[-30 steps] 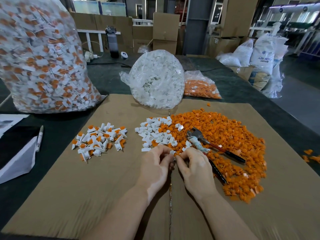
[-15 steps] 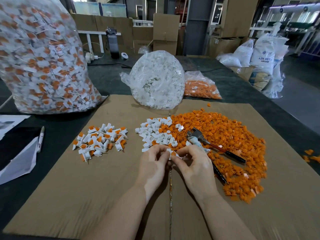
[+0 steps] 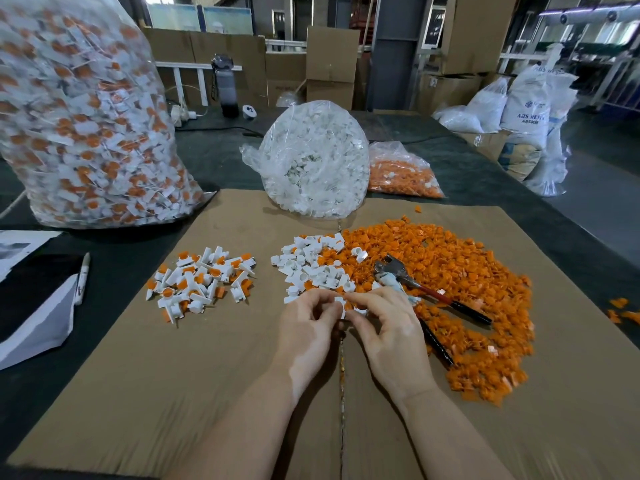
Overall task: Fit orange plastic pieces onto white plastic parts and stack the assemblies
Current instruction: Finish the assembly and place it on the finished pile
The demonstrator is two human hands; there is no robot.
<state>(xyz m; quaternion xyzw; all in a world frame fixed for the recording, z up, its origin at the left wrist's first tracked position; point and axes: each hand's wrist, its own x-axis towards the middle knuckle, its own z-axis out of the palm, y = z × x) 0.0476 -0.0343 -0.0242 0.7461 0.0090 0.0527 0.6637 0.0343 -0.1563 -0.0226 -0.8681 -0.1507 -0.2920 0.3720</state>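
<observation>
- Far left, on the dark table [image 3: 214, 161], a tall clear bag [image 3: 83, 126] stands packed with finished white-and-orange assemblies.
- In front of it on the cardboard [image 3: 173, 375] we see a small loose pile of assemblies [image 3: 201, 282], heaped, not neatly stacked.
- At the middle, a cluster of bare white parts [image 3: 311, 268] lies just beyond our hands, with a bag of white parts [image 3: 315, 161] behind it.
- Our left hand [image 3: 304, 334] and right hand [image 3: 391, 337] meet fingertip to fingertip, both pinching one small white part [image 3: 341, 304]; a fleck of orange shows beside it, but whether the orange piece is seated we cannot tell.
- Right of the hands, pliers [image 3: 433, 292] lie on a wide heap of orange pieces [image 3: 457, 278]; a bag of orange pieces [image 3: 401, 174] sits behind.
- We judge the job far from over: the finished pile is small, while many loose white parts and far more orange pieces wait.
</observation>
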